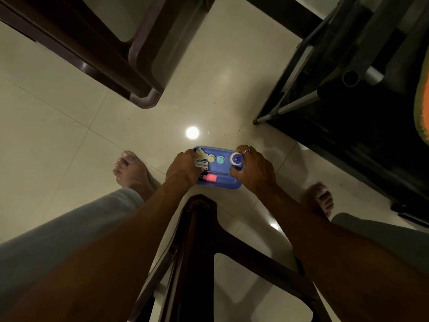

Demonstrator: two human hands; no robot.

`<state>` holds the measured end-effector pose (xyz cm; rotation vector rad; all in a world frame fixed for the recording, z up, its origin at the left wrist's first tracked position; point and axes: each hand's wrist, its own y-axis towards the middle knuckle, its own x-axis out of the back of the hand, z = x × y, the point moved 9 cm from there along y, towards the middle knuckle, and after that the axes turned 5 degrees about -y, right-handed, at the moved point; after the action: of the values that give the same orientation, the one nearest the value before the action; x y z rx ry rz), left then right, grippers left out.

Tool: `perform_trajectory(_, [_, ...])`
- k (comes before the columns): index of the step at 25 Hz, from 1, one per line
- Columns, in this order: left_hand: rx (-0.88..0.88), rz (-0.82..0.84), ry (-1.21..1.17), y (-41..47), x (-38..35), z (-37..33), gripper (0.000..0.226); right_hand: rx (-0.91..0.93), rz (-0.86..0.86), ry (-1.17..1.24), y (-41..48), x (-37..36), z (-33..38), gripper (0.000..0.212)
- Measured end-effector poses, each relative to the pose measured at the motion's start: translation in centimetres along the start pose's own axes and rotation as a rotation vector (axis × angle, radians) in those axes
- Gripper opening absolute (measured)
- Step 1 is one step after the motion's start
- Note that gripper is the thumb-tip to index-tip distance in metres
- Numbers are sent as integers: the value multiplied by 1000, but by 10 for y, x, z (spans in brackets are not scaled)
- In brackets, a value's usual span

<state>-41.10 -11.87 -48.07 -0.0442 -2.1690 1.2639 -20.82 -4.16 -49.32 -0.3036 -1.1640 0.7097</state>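
Down near the tiled floor point(69, 135), between two bare feet, a blue tray point(222, 169) sits with its long axis running left to right. The left hand point(183, 169) grips its left end over the batteries point(201, 164), and the right hand point(251, 170) grips the right end beside a purple-capped pot point(236, 158). A pink marker point(210, 177) lies along the near edge. A dark chair leg point(197, 217) stands just nearer.

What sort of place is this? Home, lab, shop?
Most likely a room in a home: a glossy tiled floor, a dark plastic chair standing on it, and a bare foot. The left hand and right hand grip a blue tray of small household items.
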Motion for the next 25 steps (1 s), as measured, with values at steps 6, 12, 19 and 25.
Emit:
perform_trajectory(6, [47,-77,40,6,7,7,39,19,-17,36,-2,-4,-5,59])
perform_trajectory(12, [40,-149,8,12,6,10,30,-181,13,276,-13,-19,-31,68])
perform_trajectory(19, [104,-167,-106,20,4,21,34,-386,18,359,-8,-23,-49,15])
perform_trajectory(25, [112,-181,-129,26,7,27,31,-376,19,383,-4,-19,-46,16])
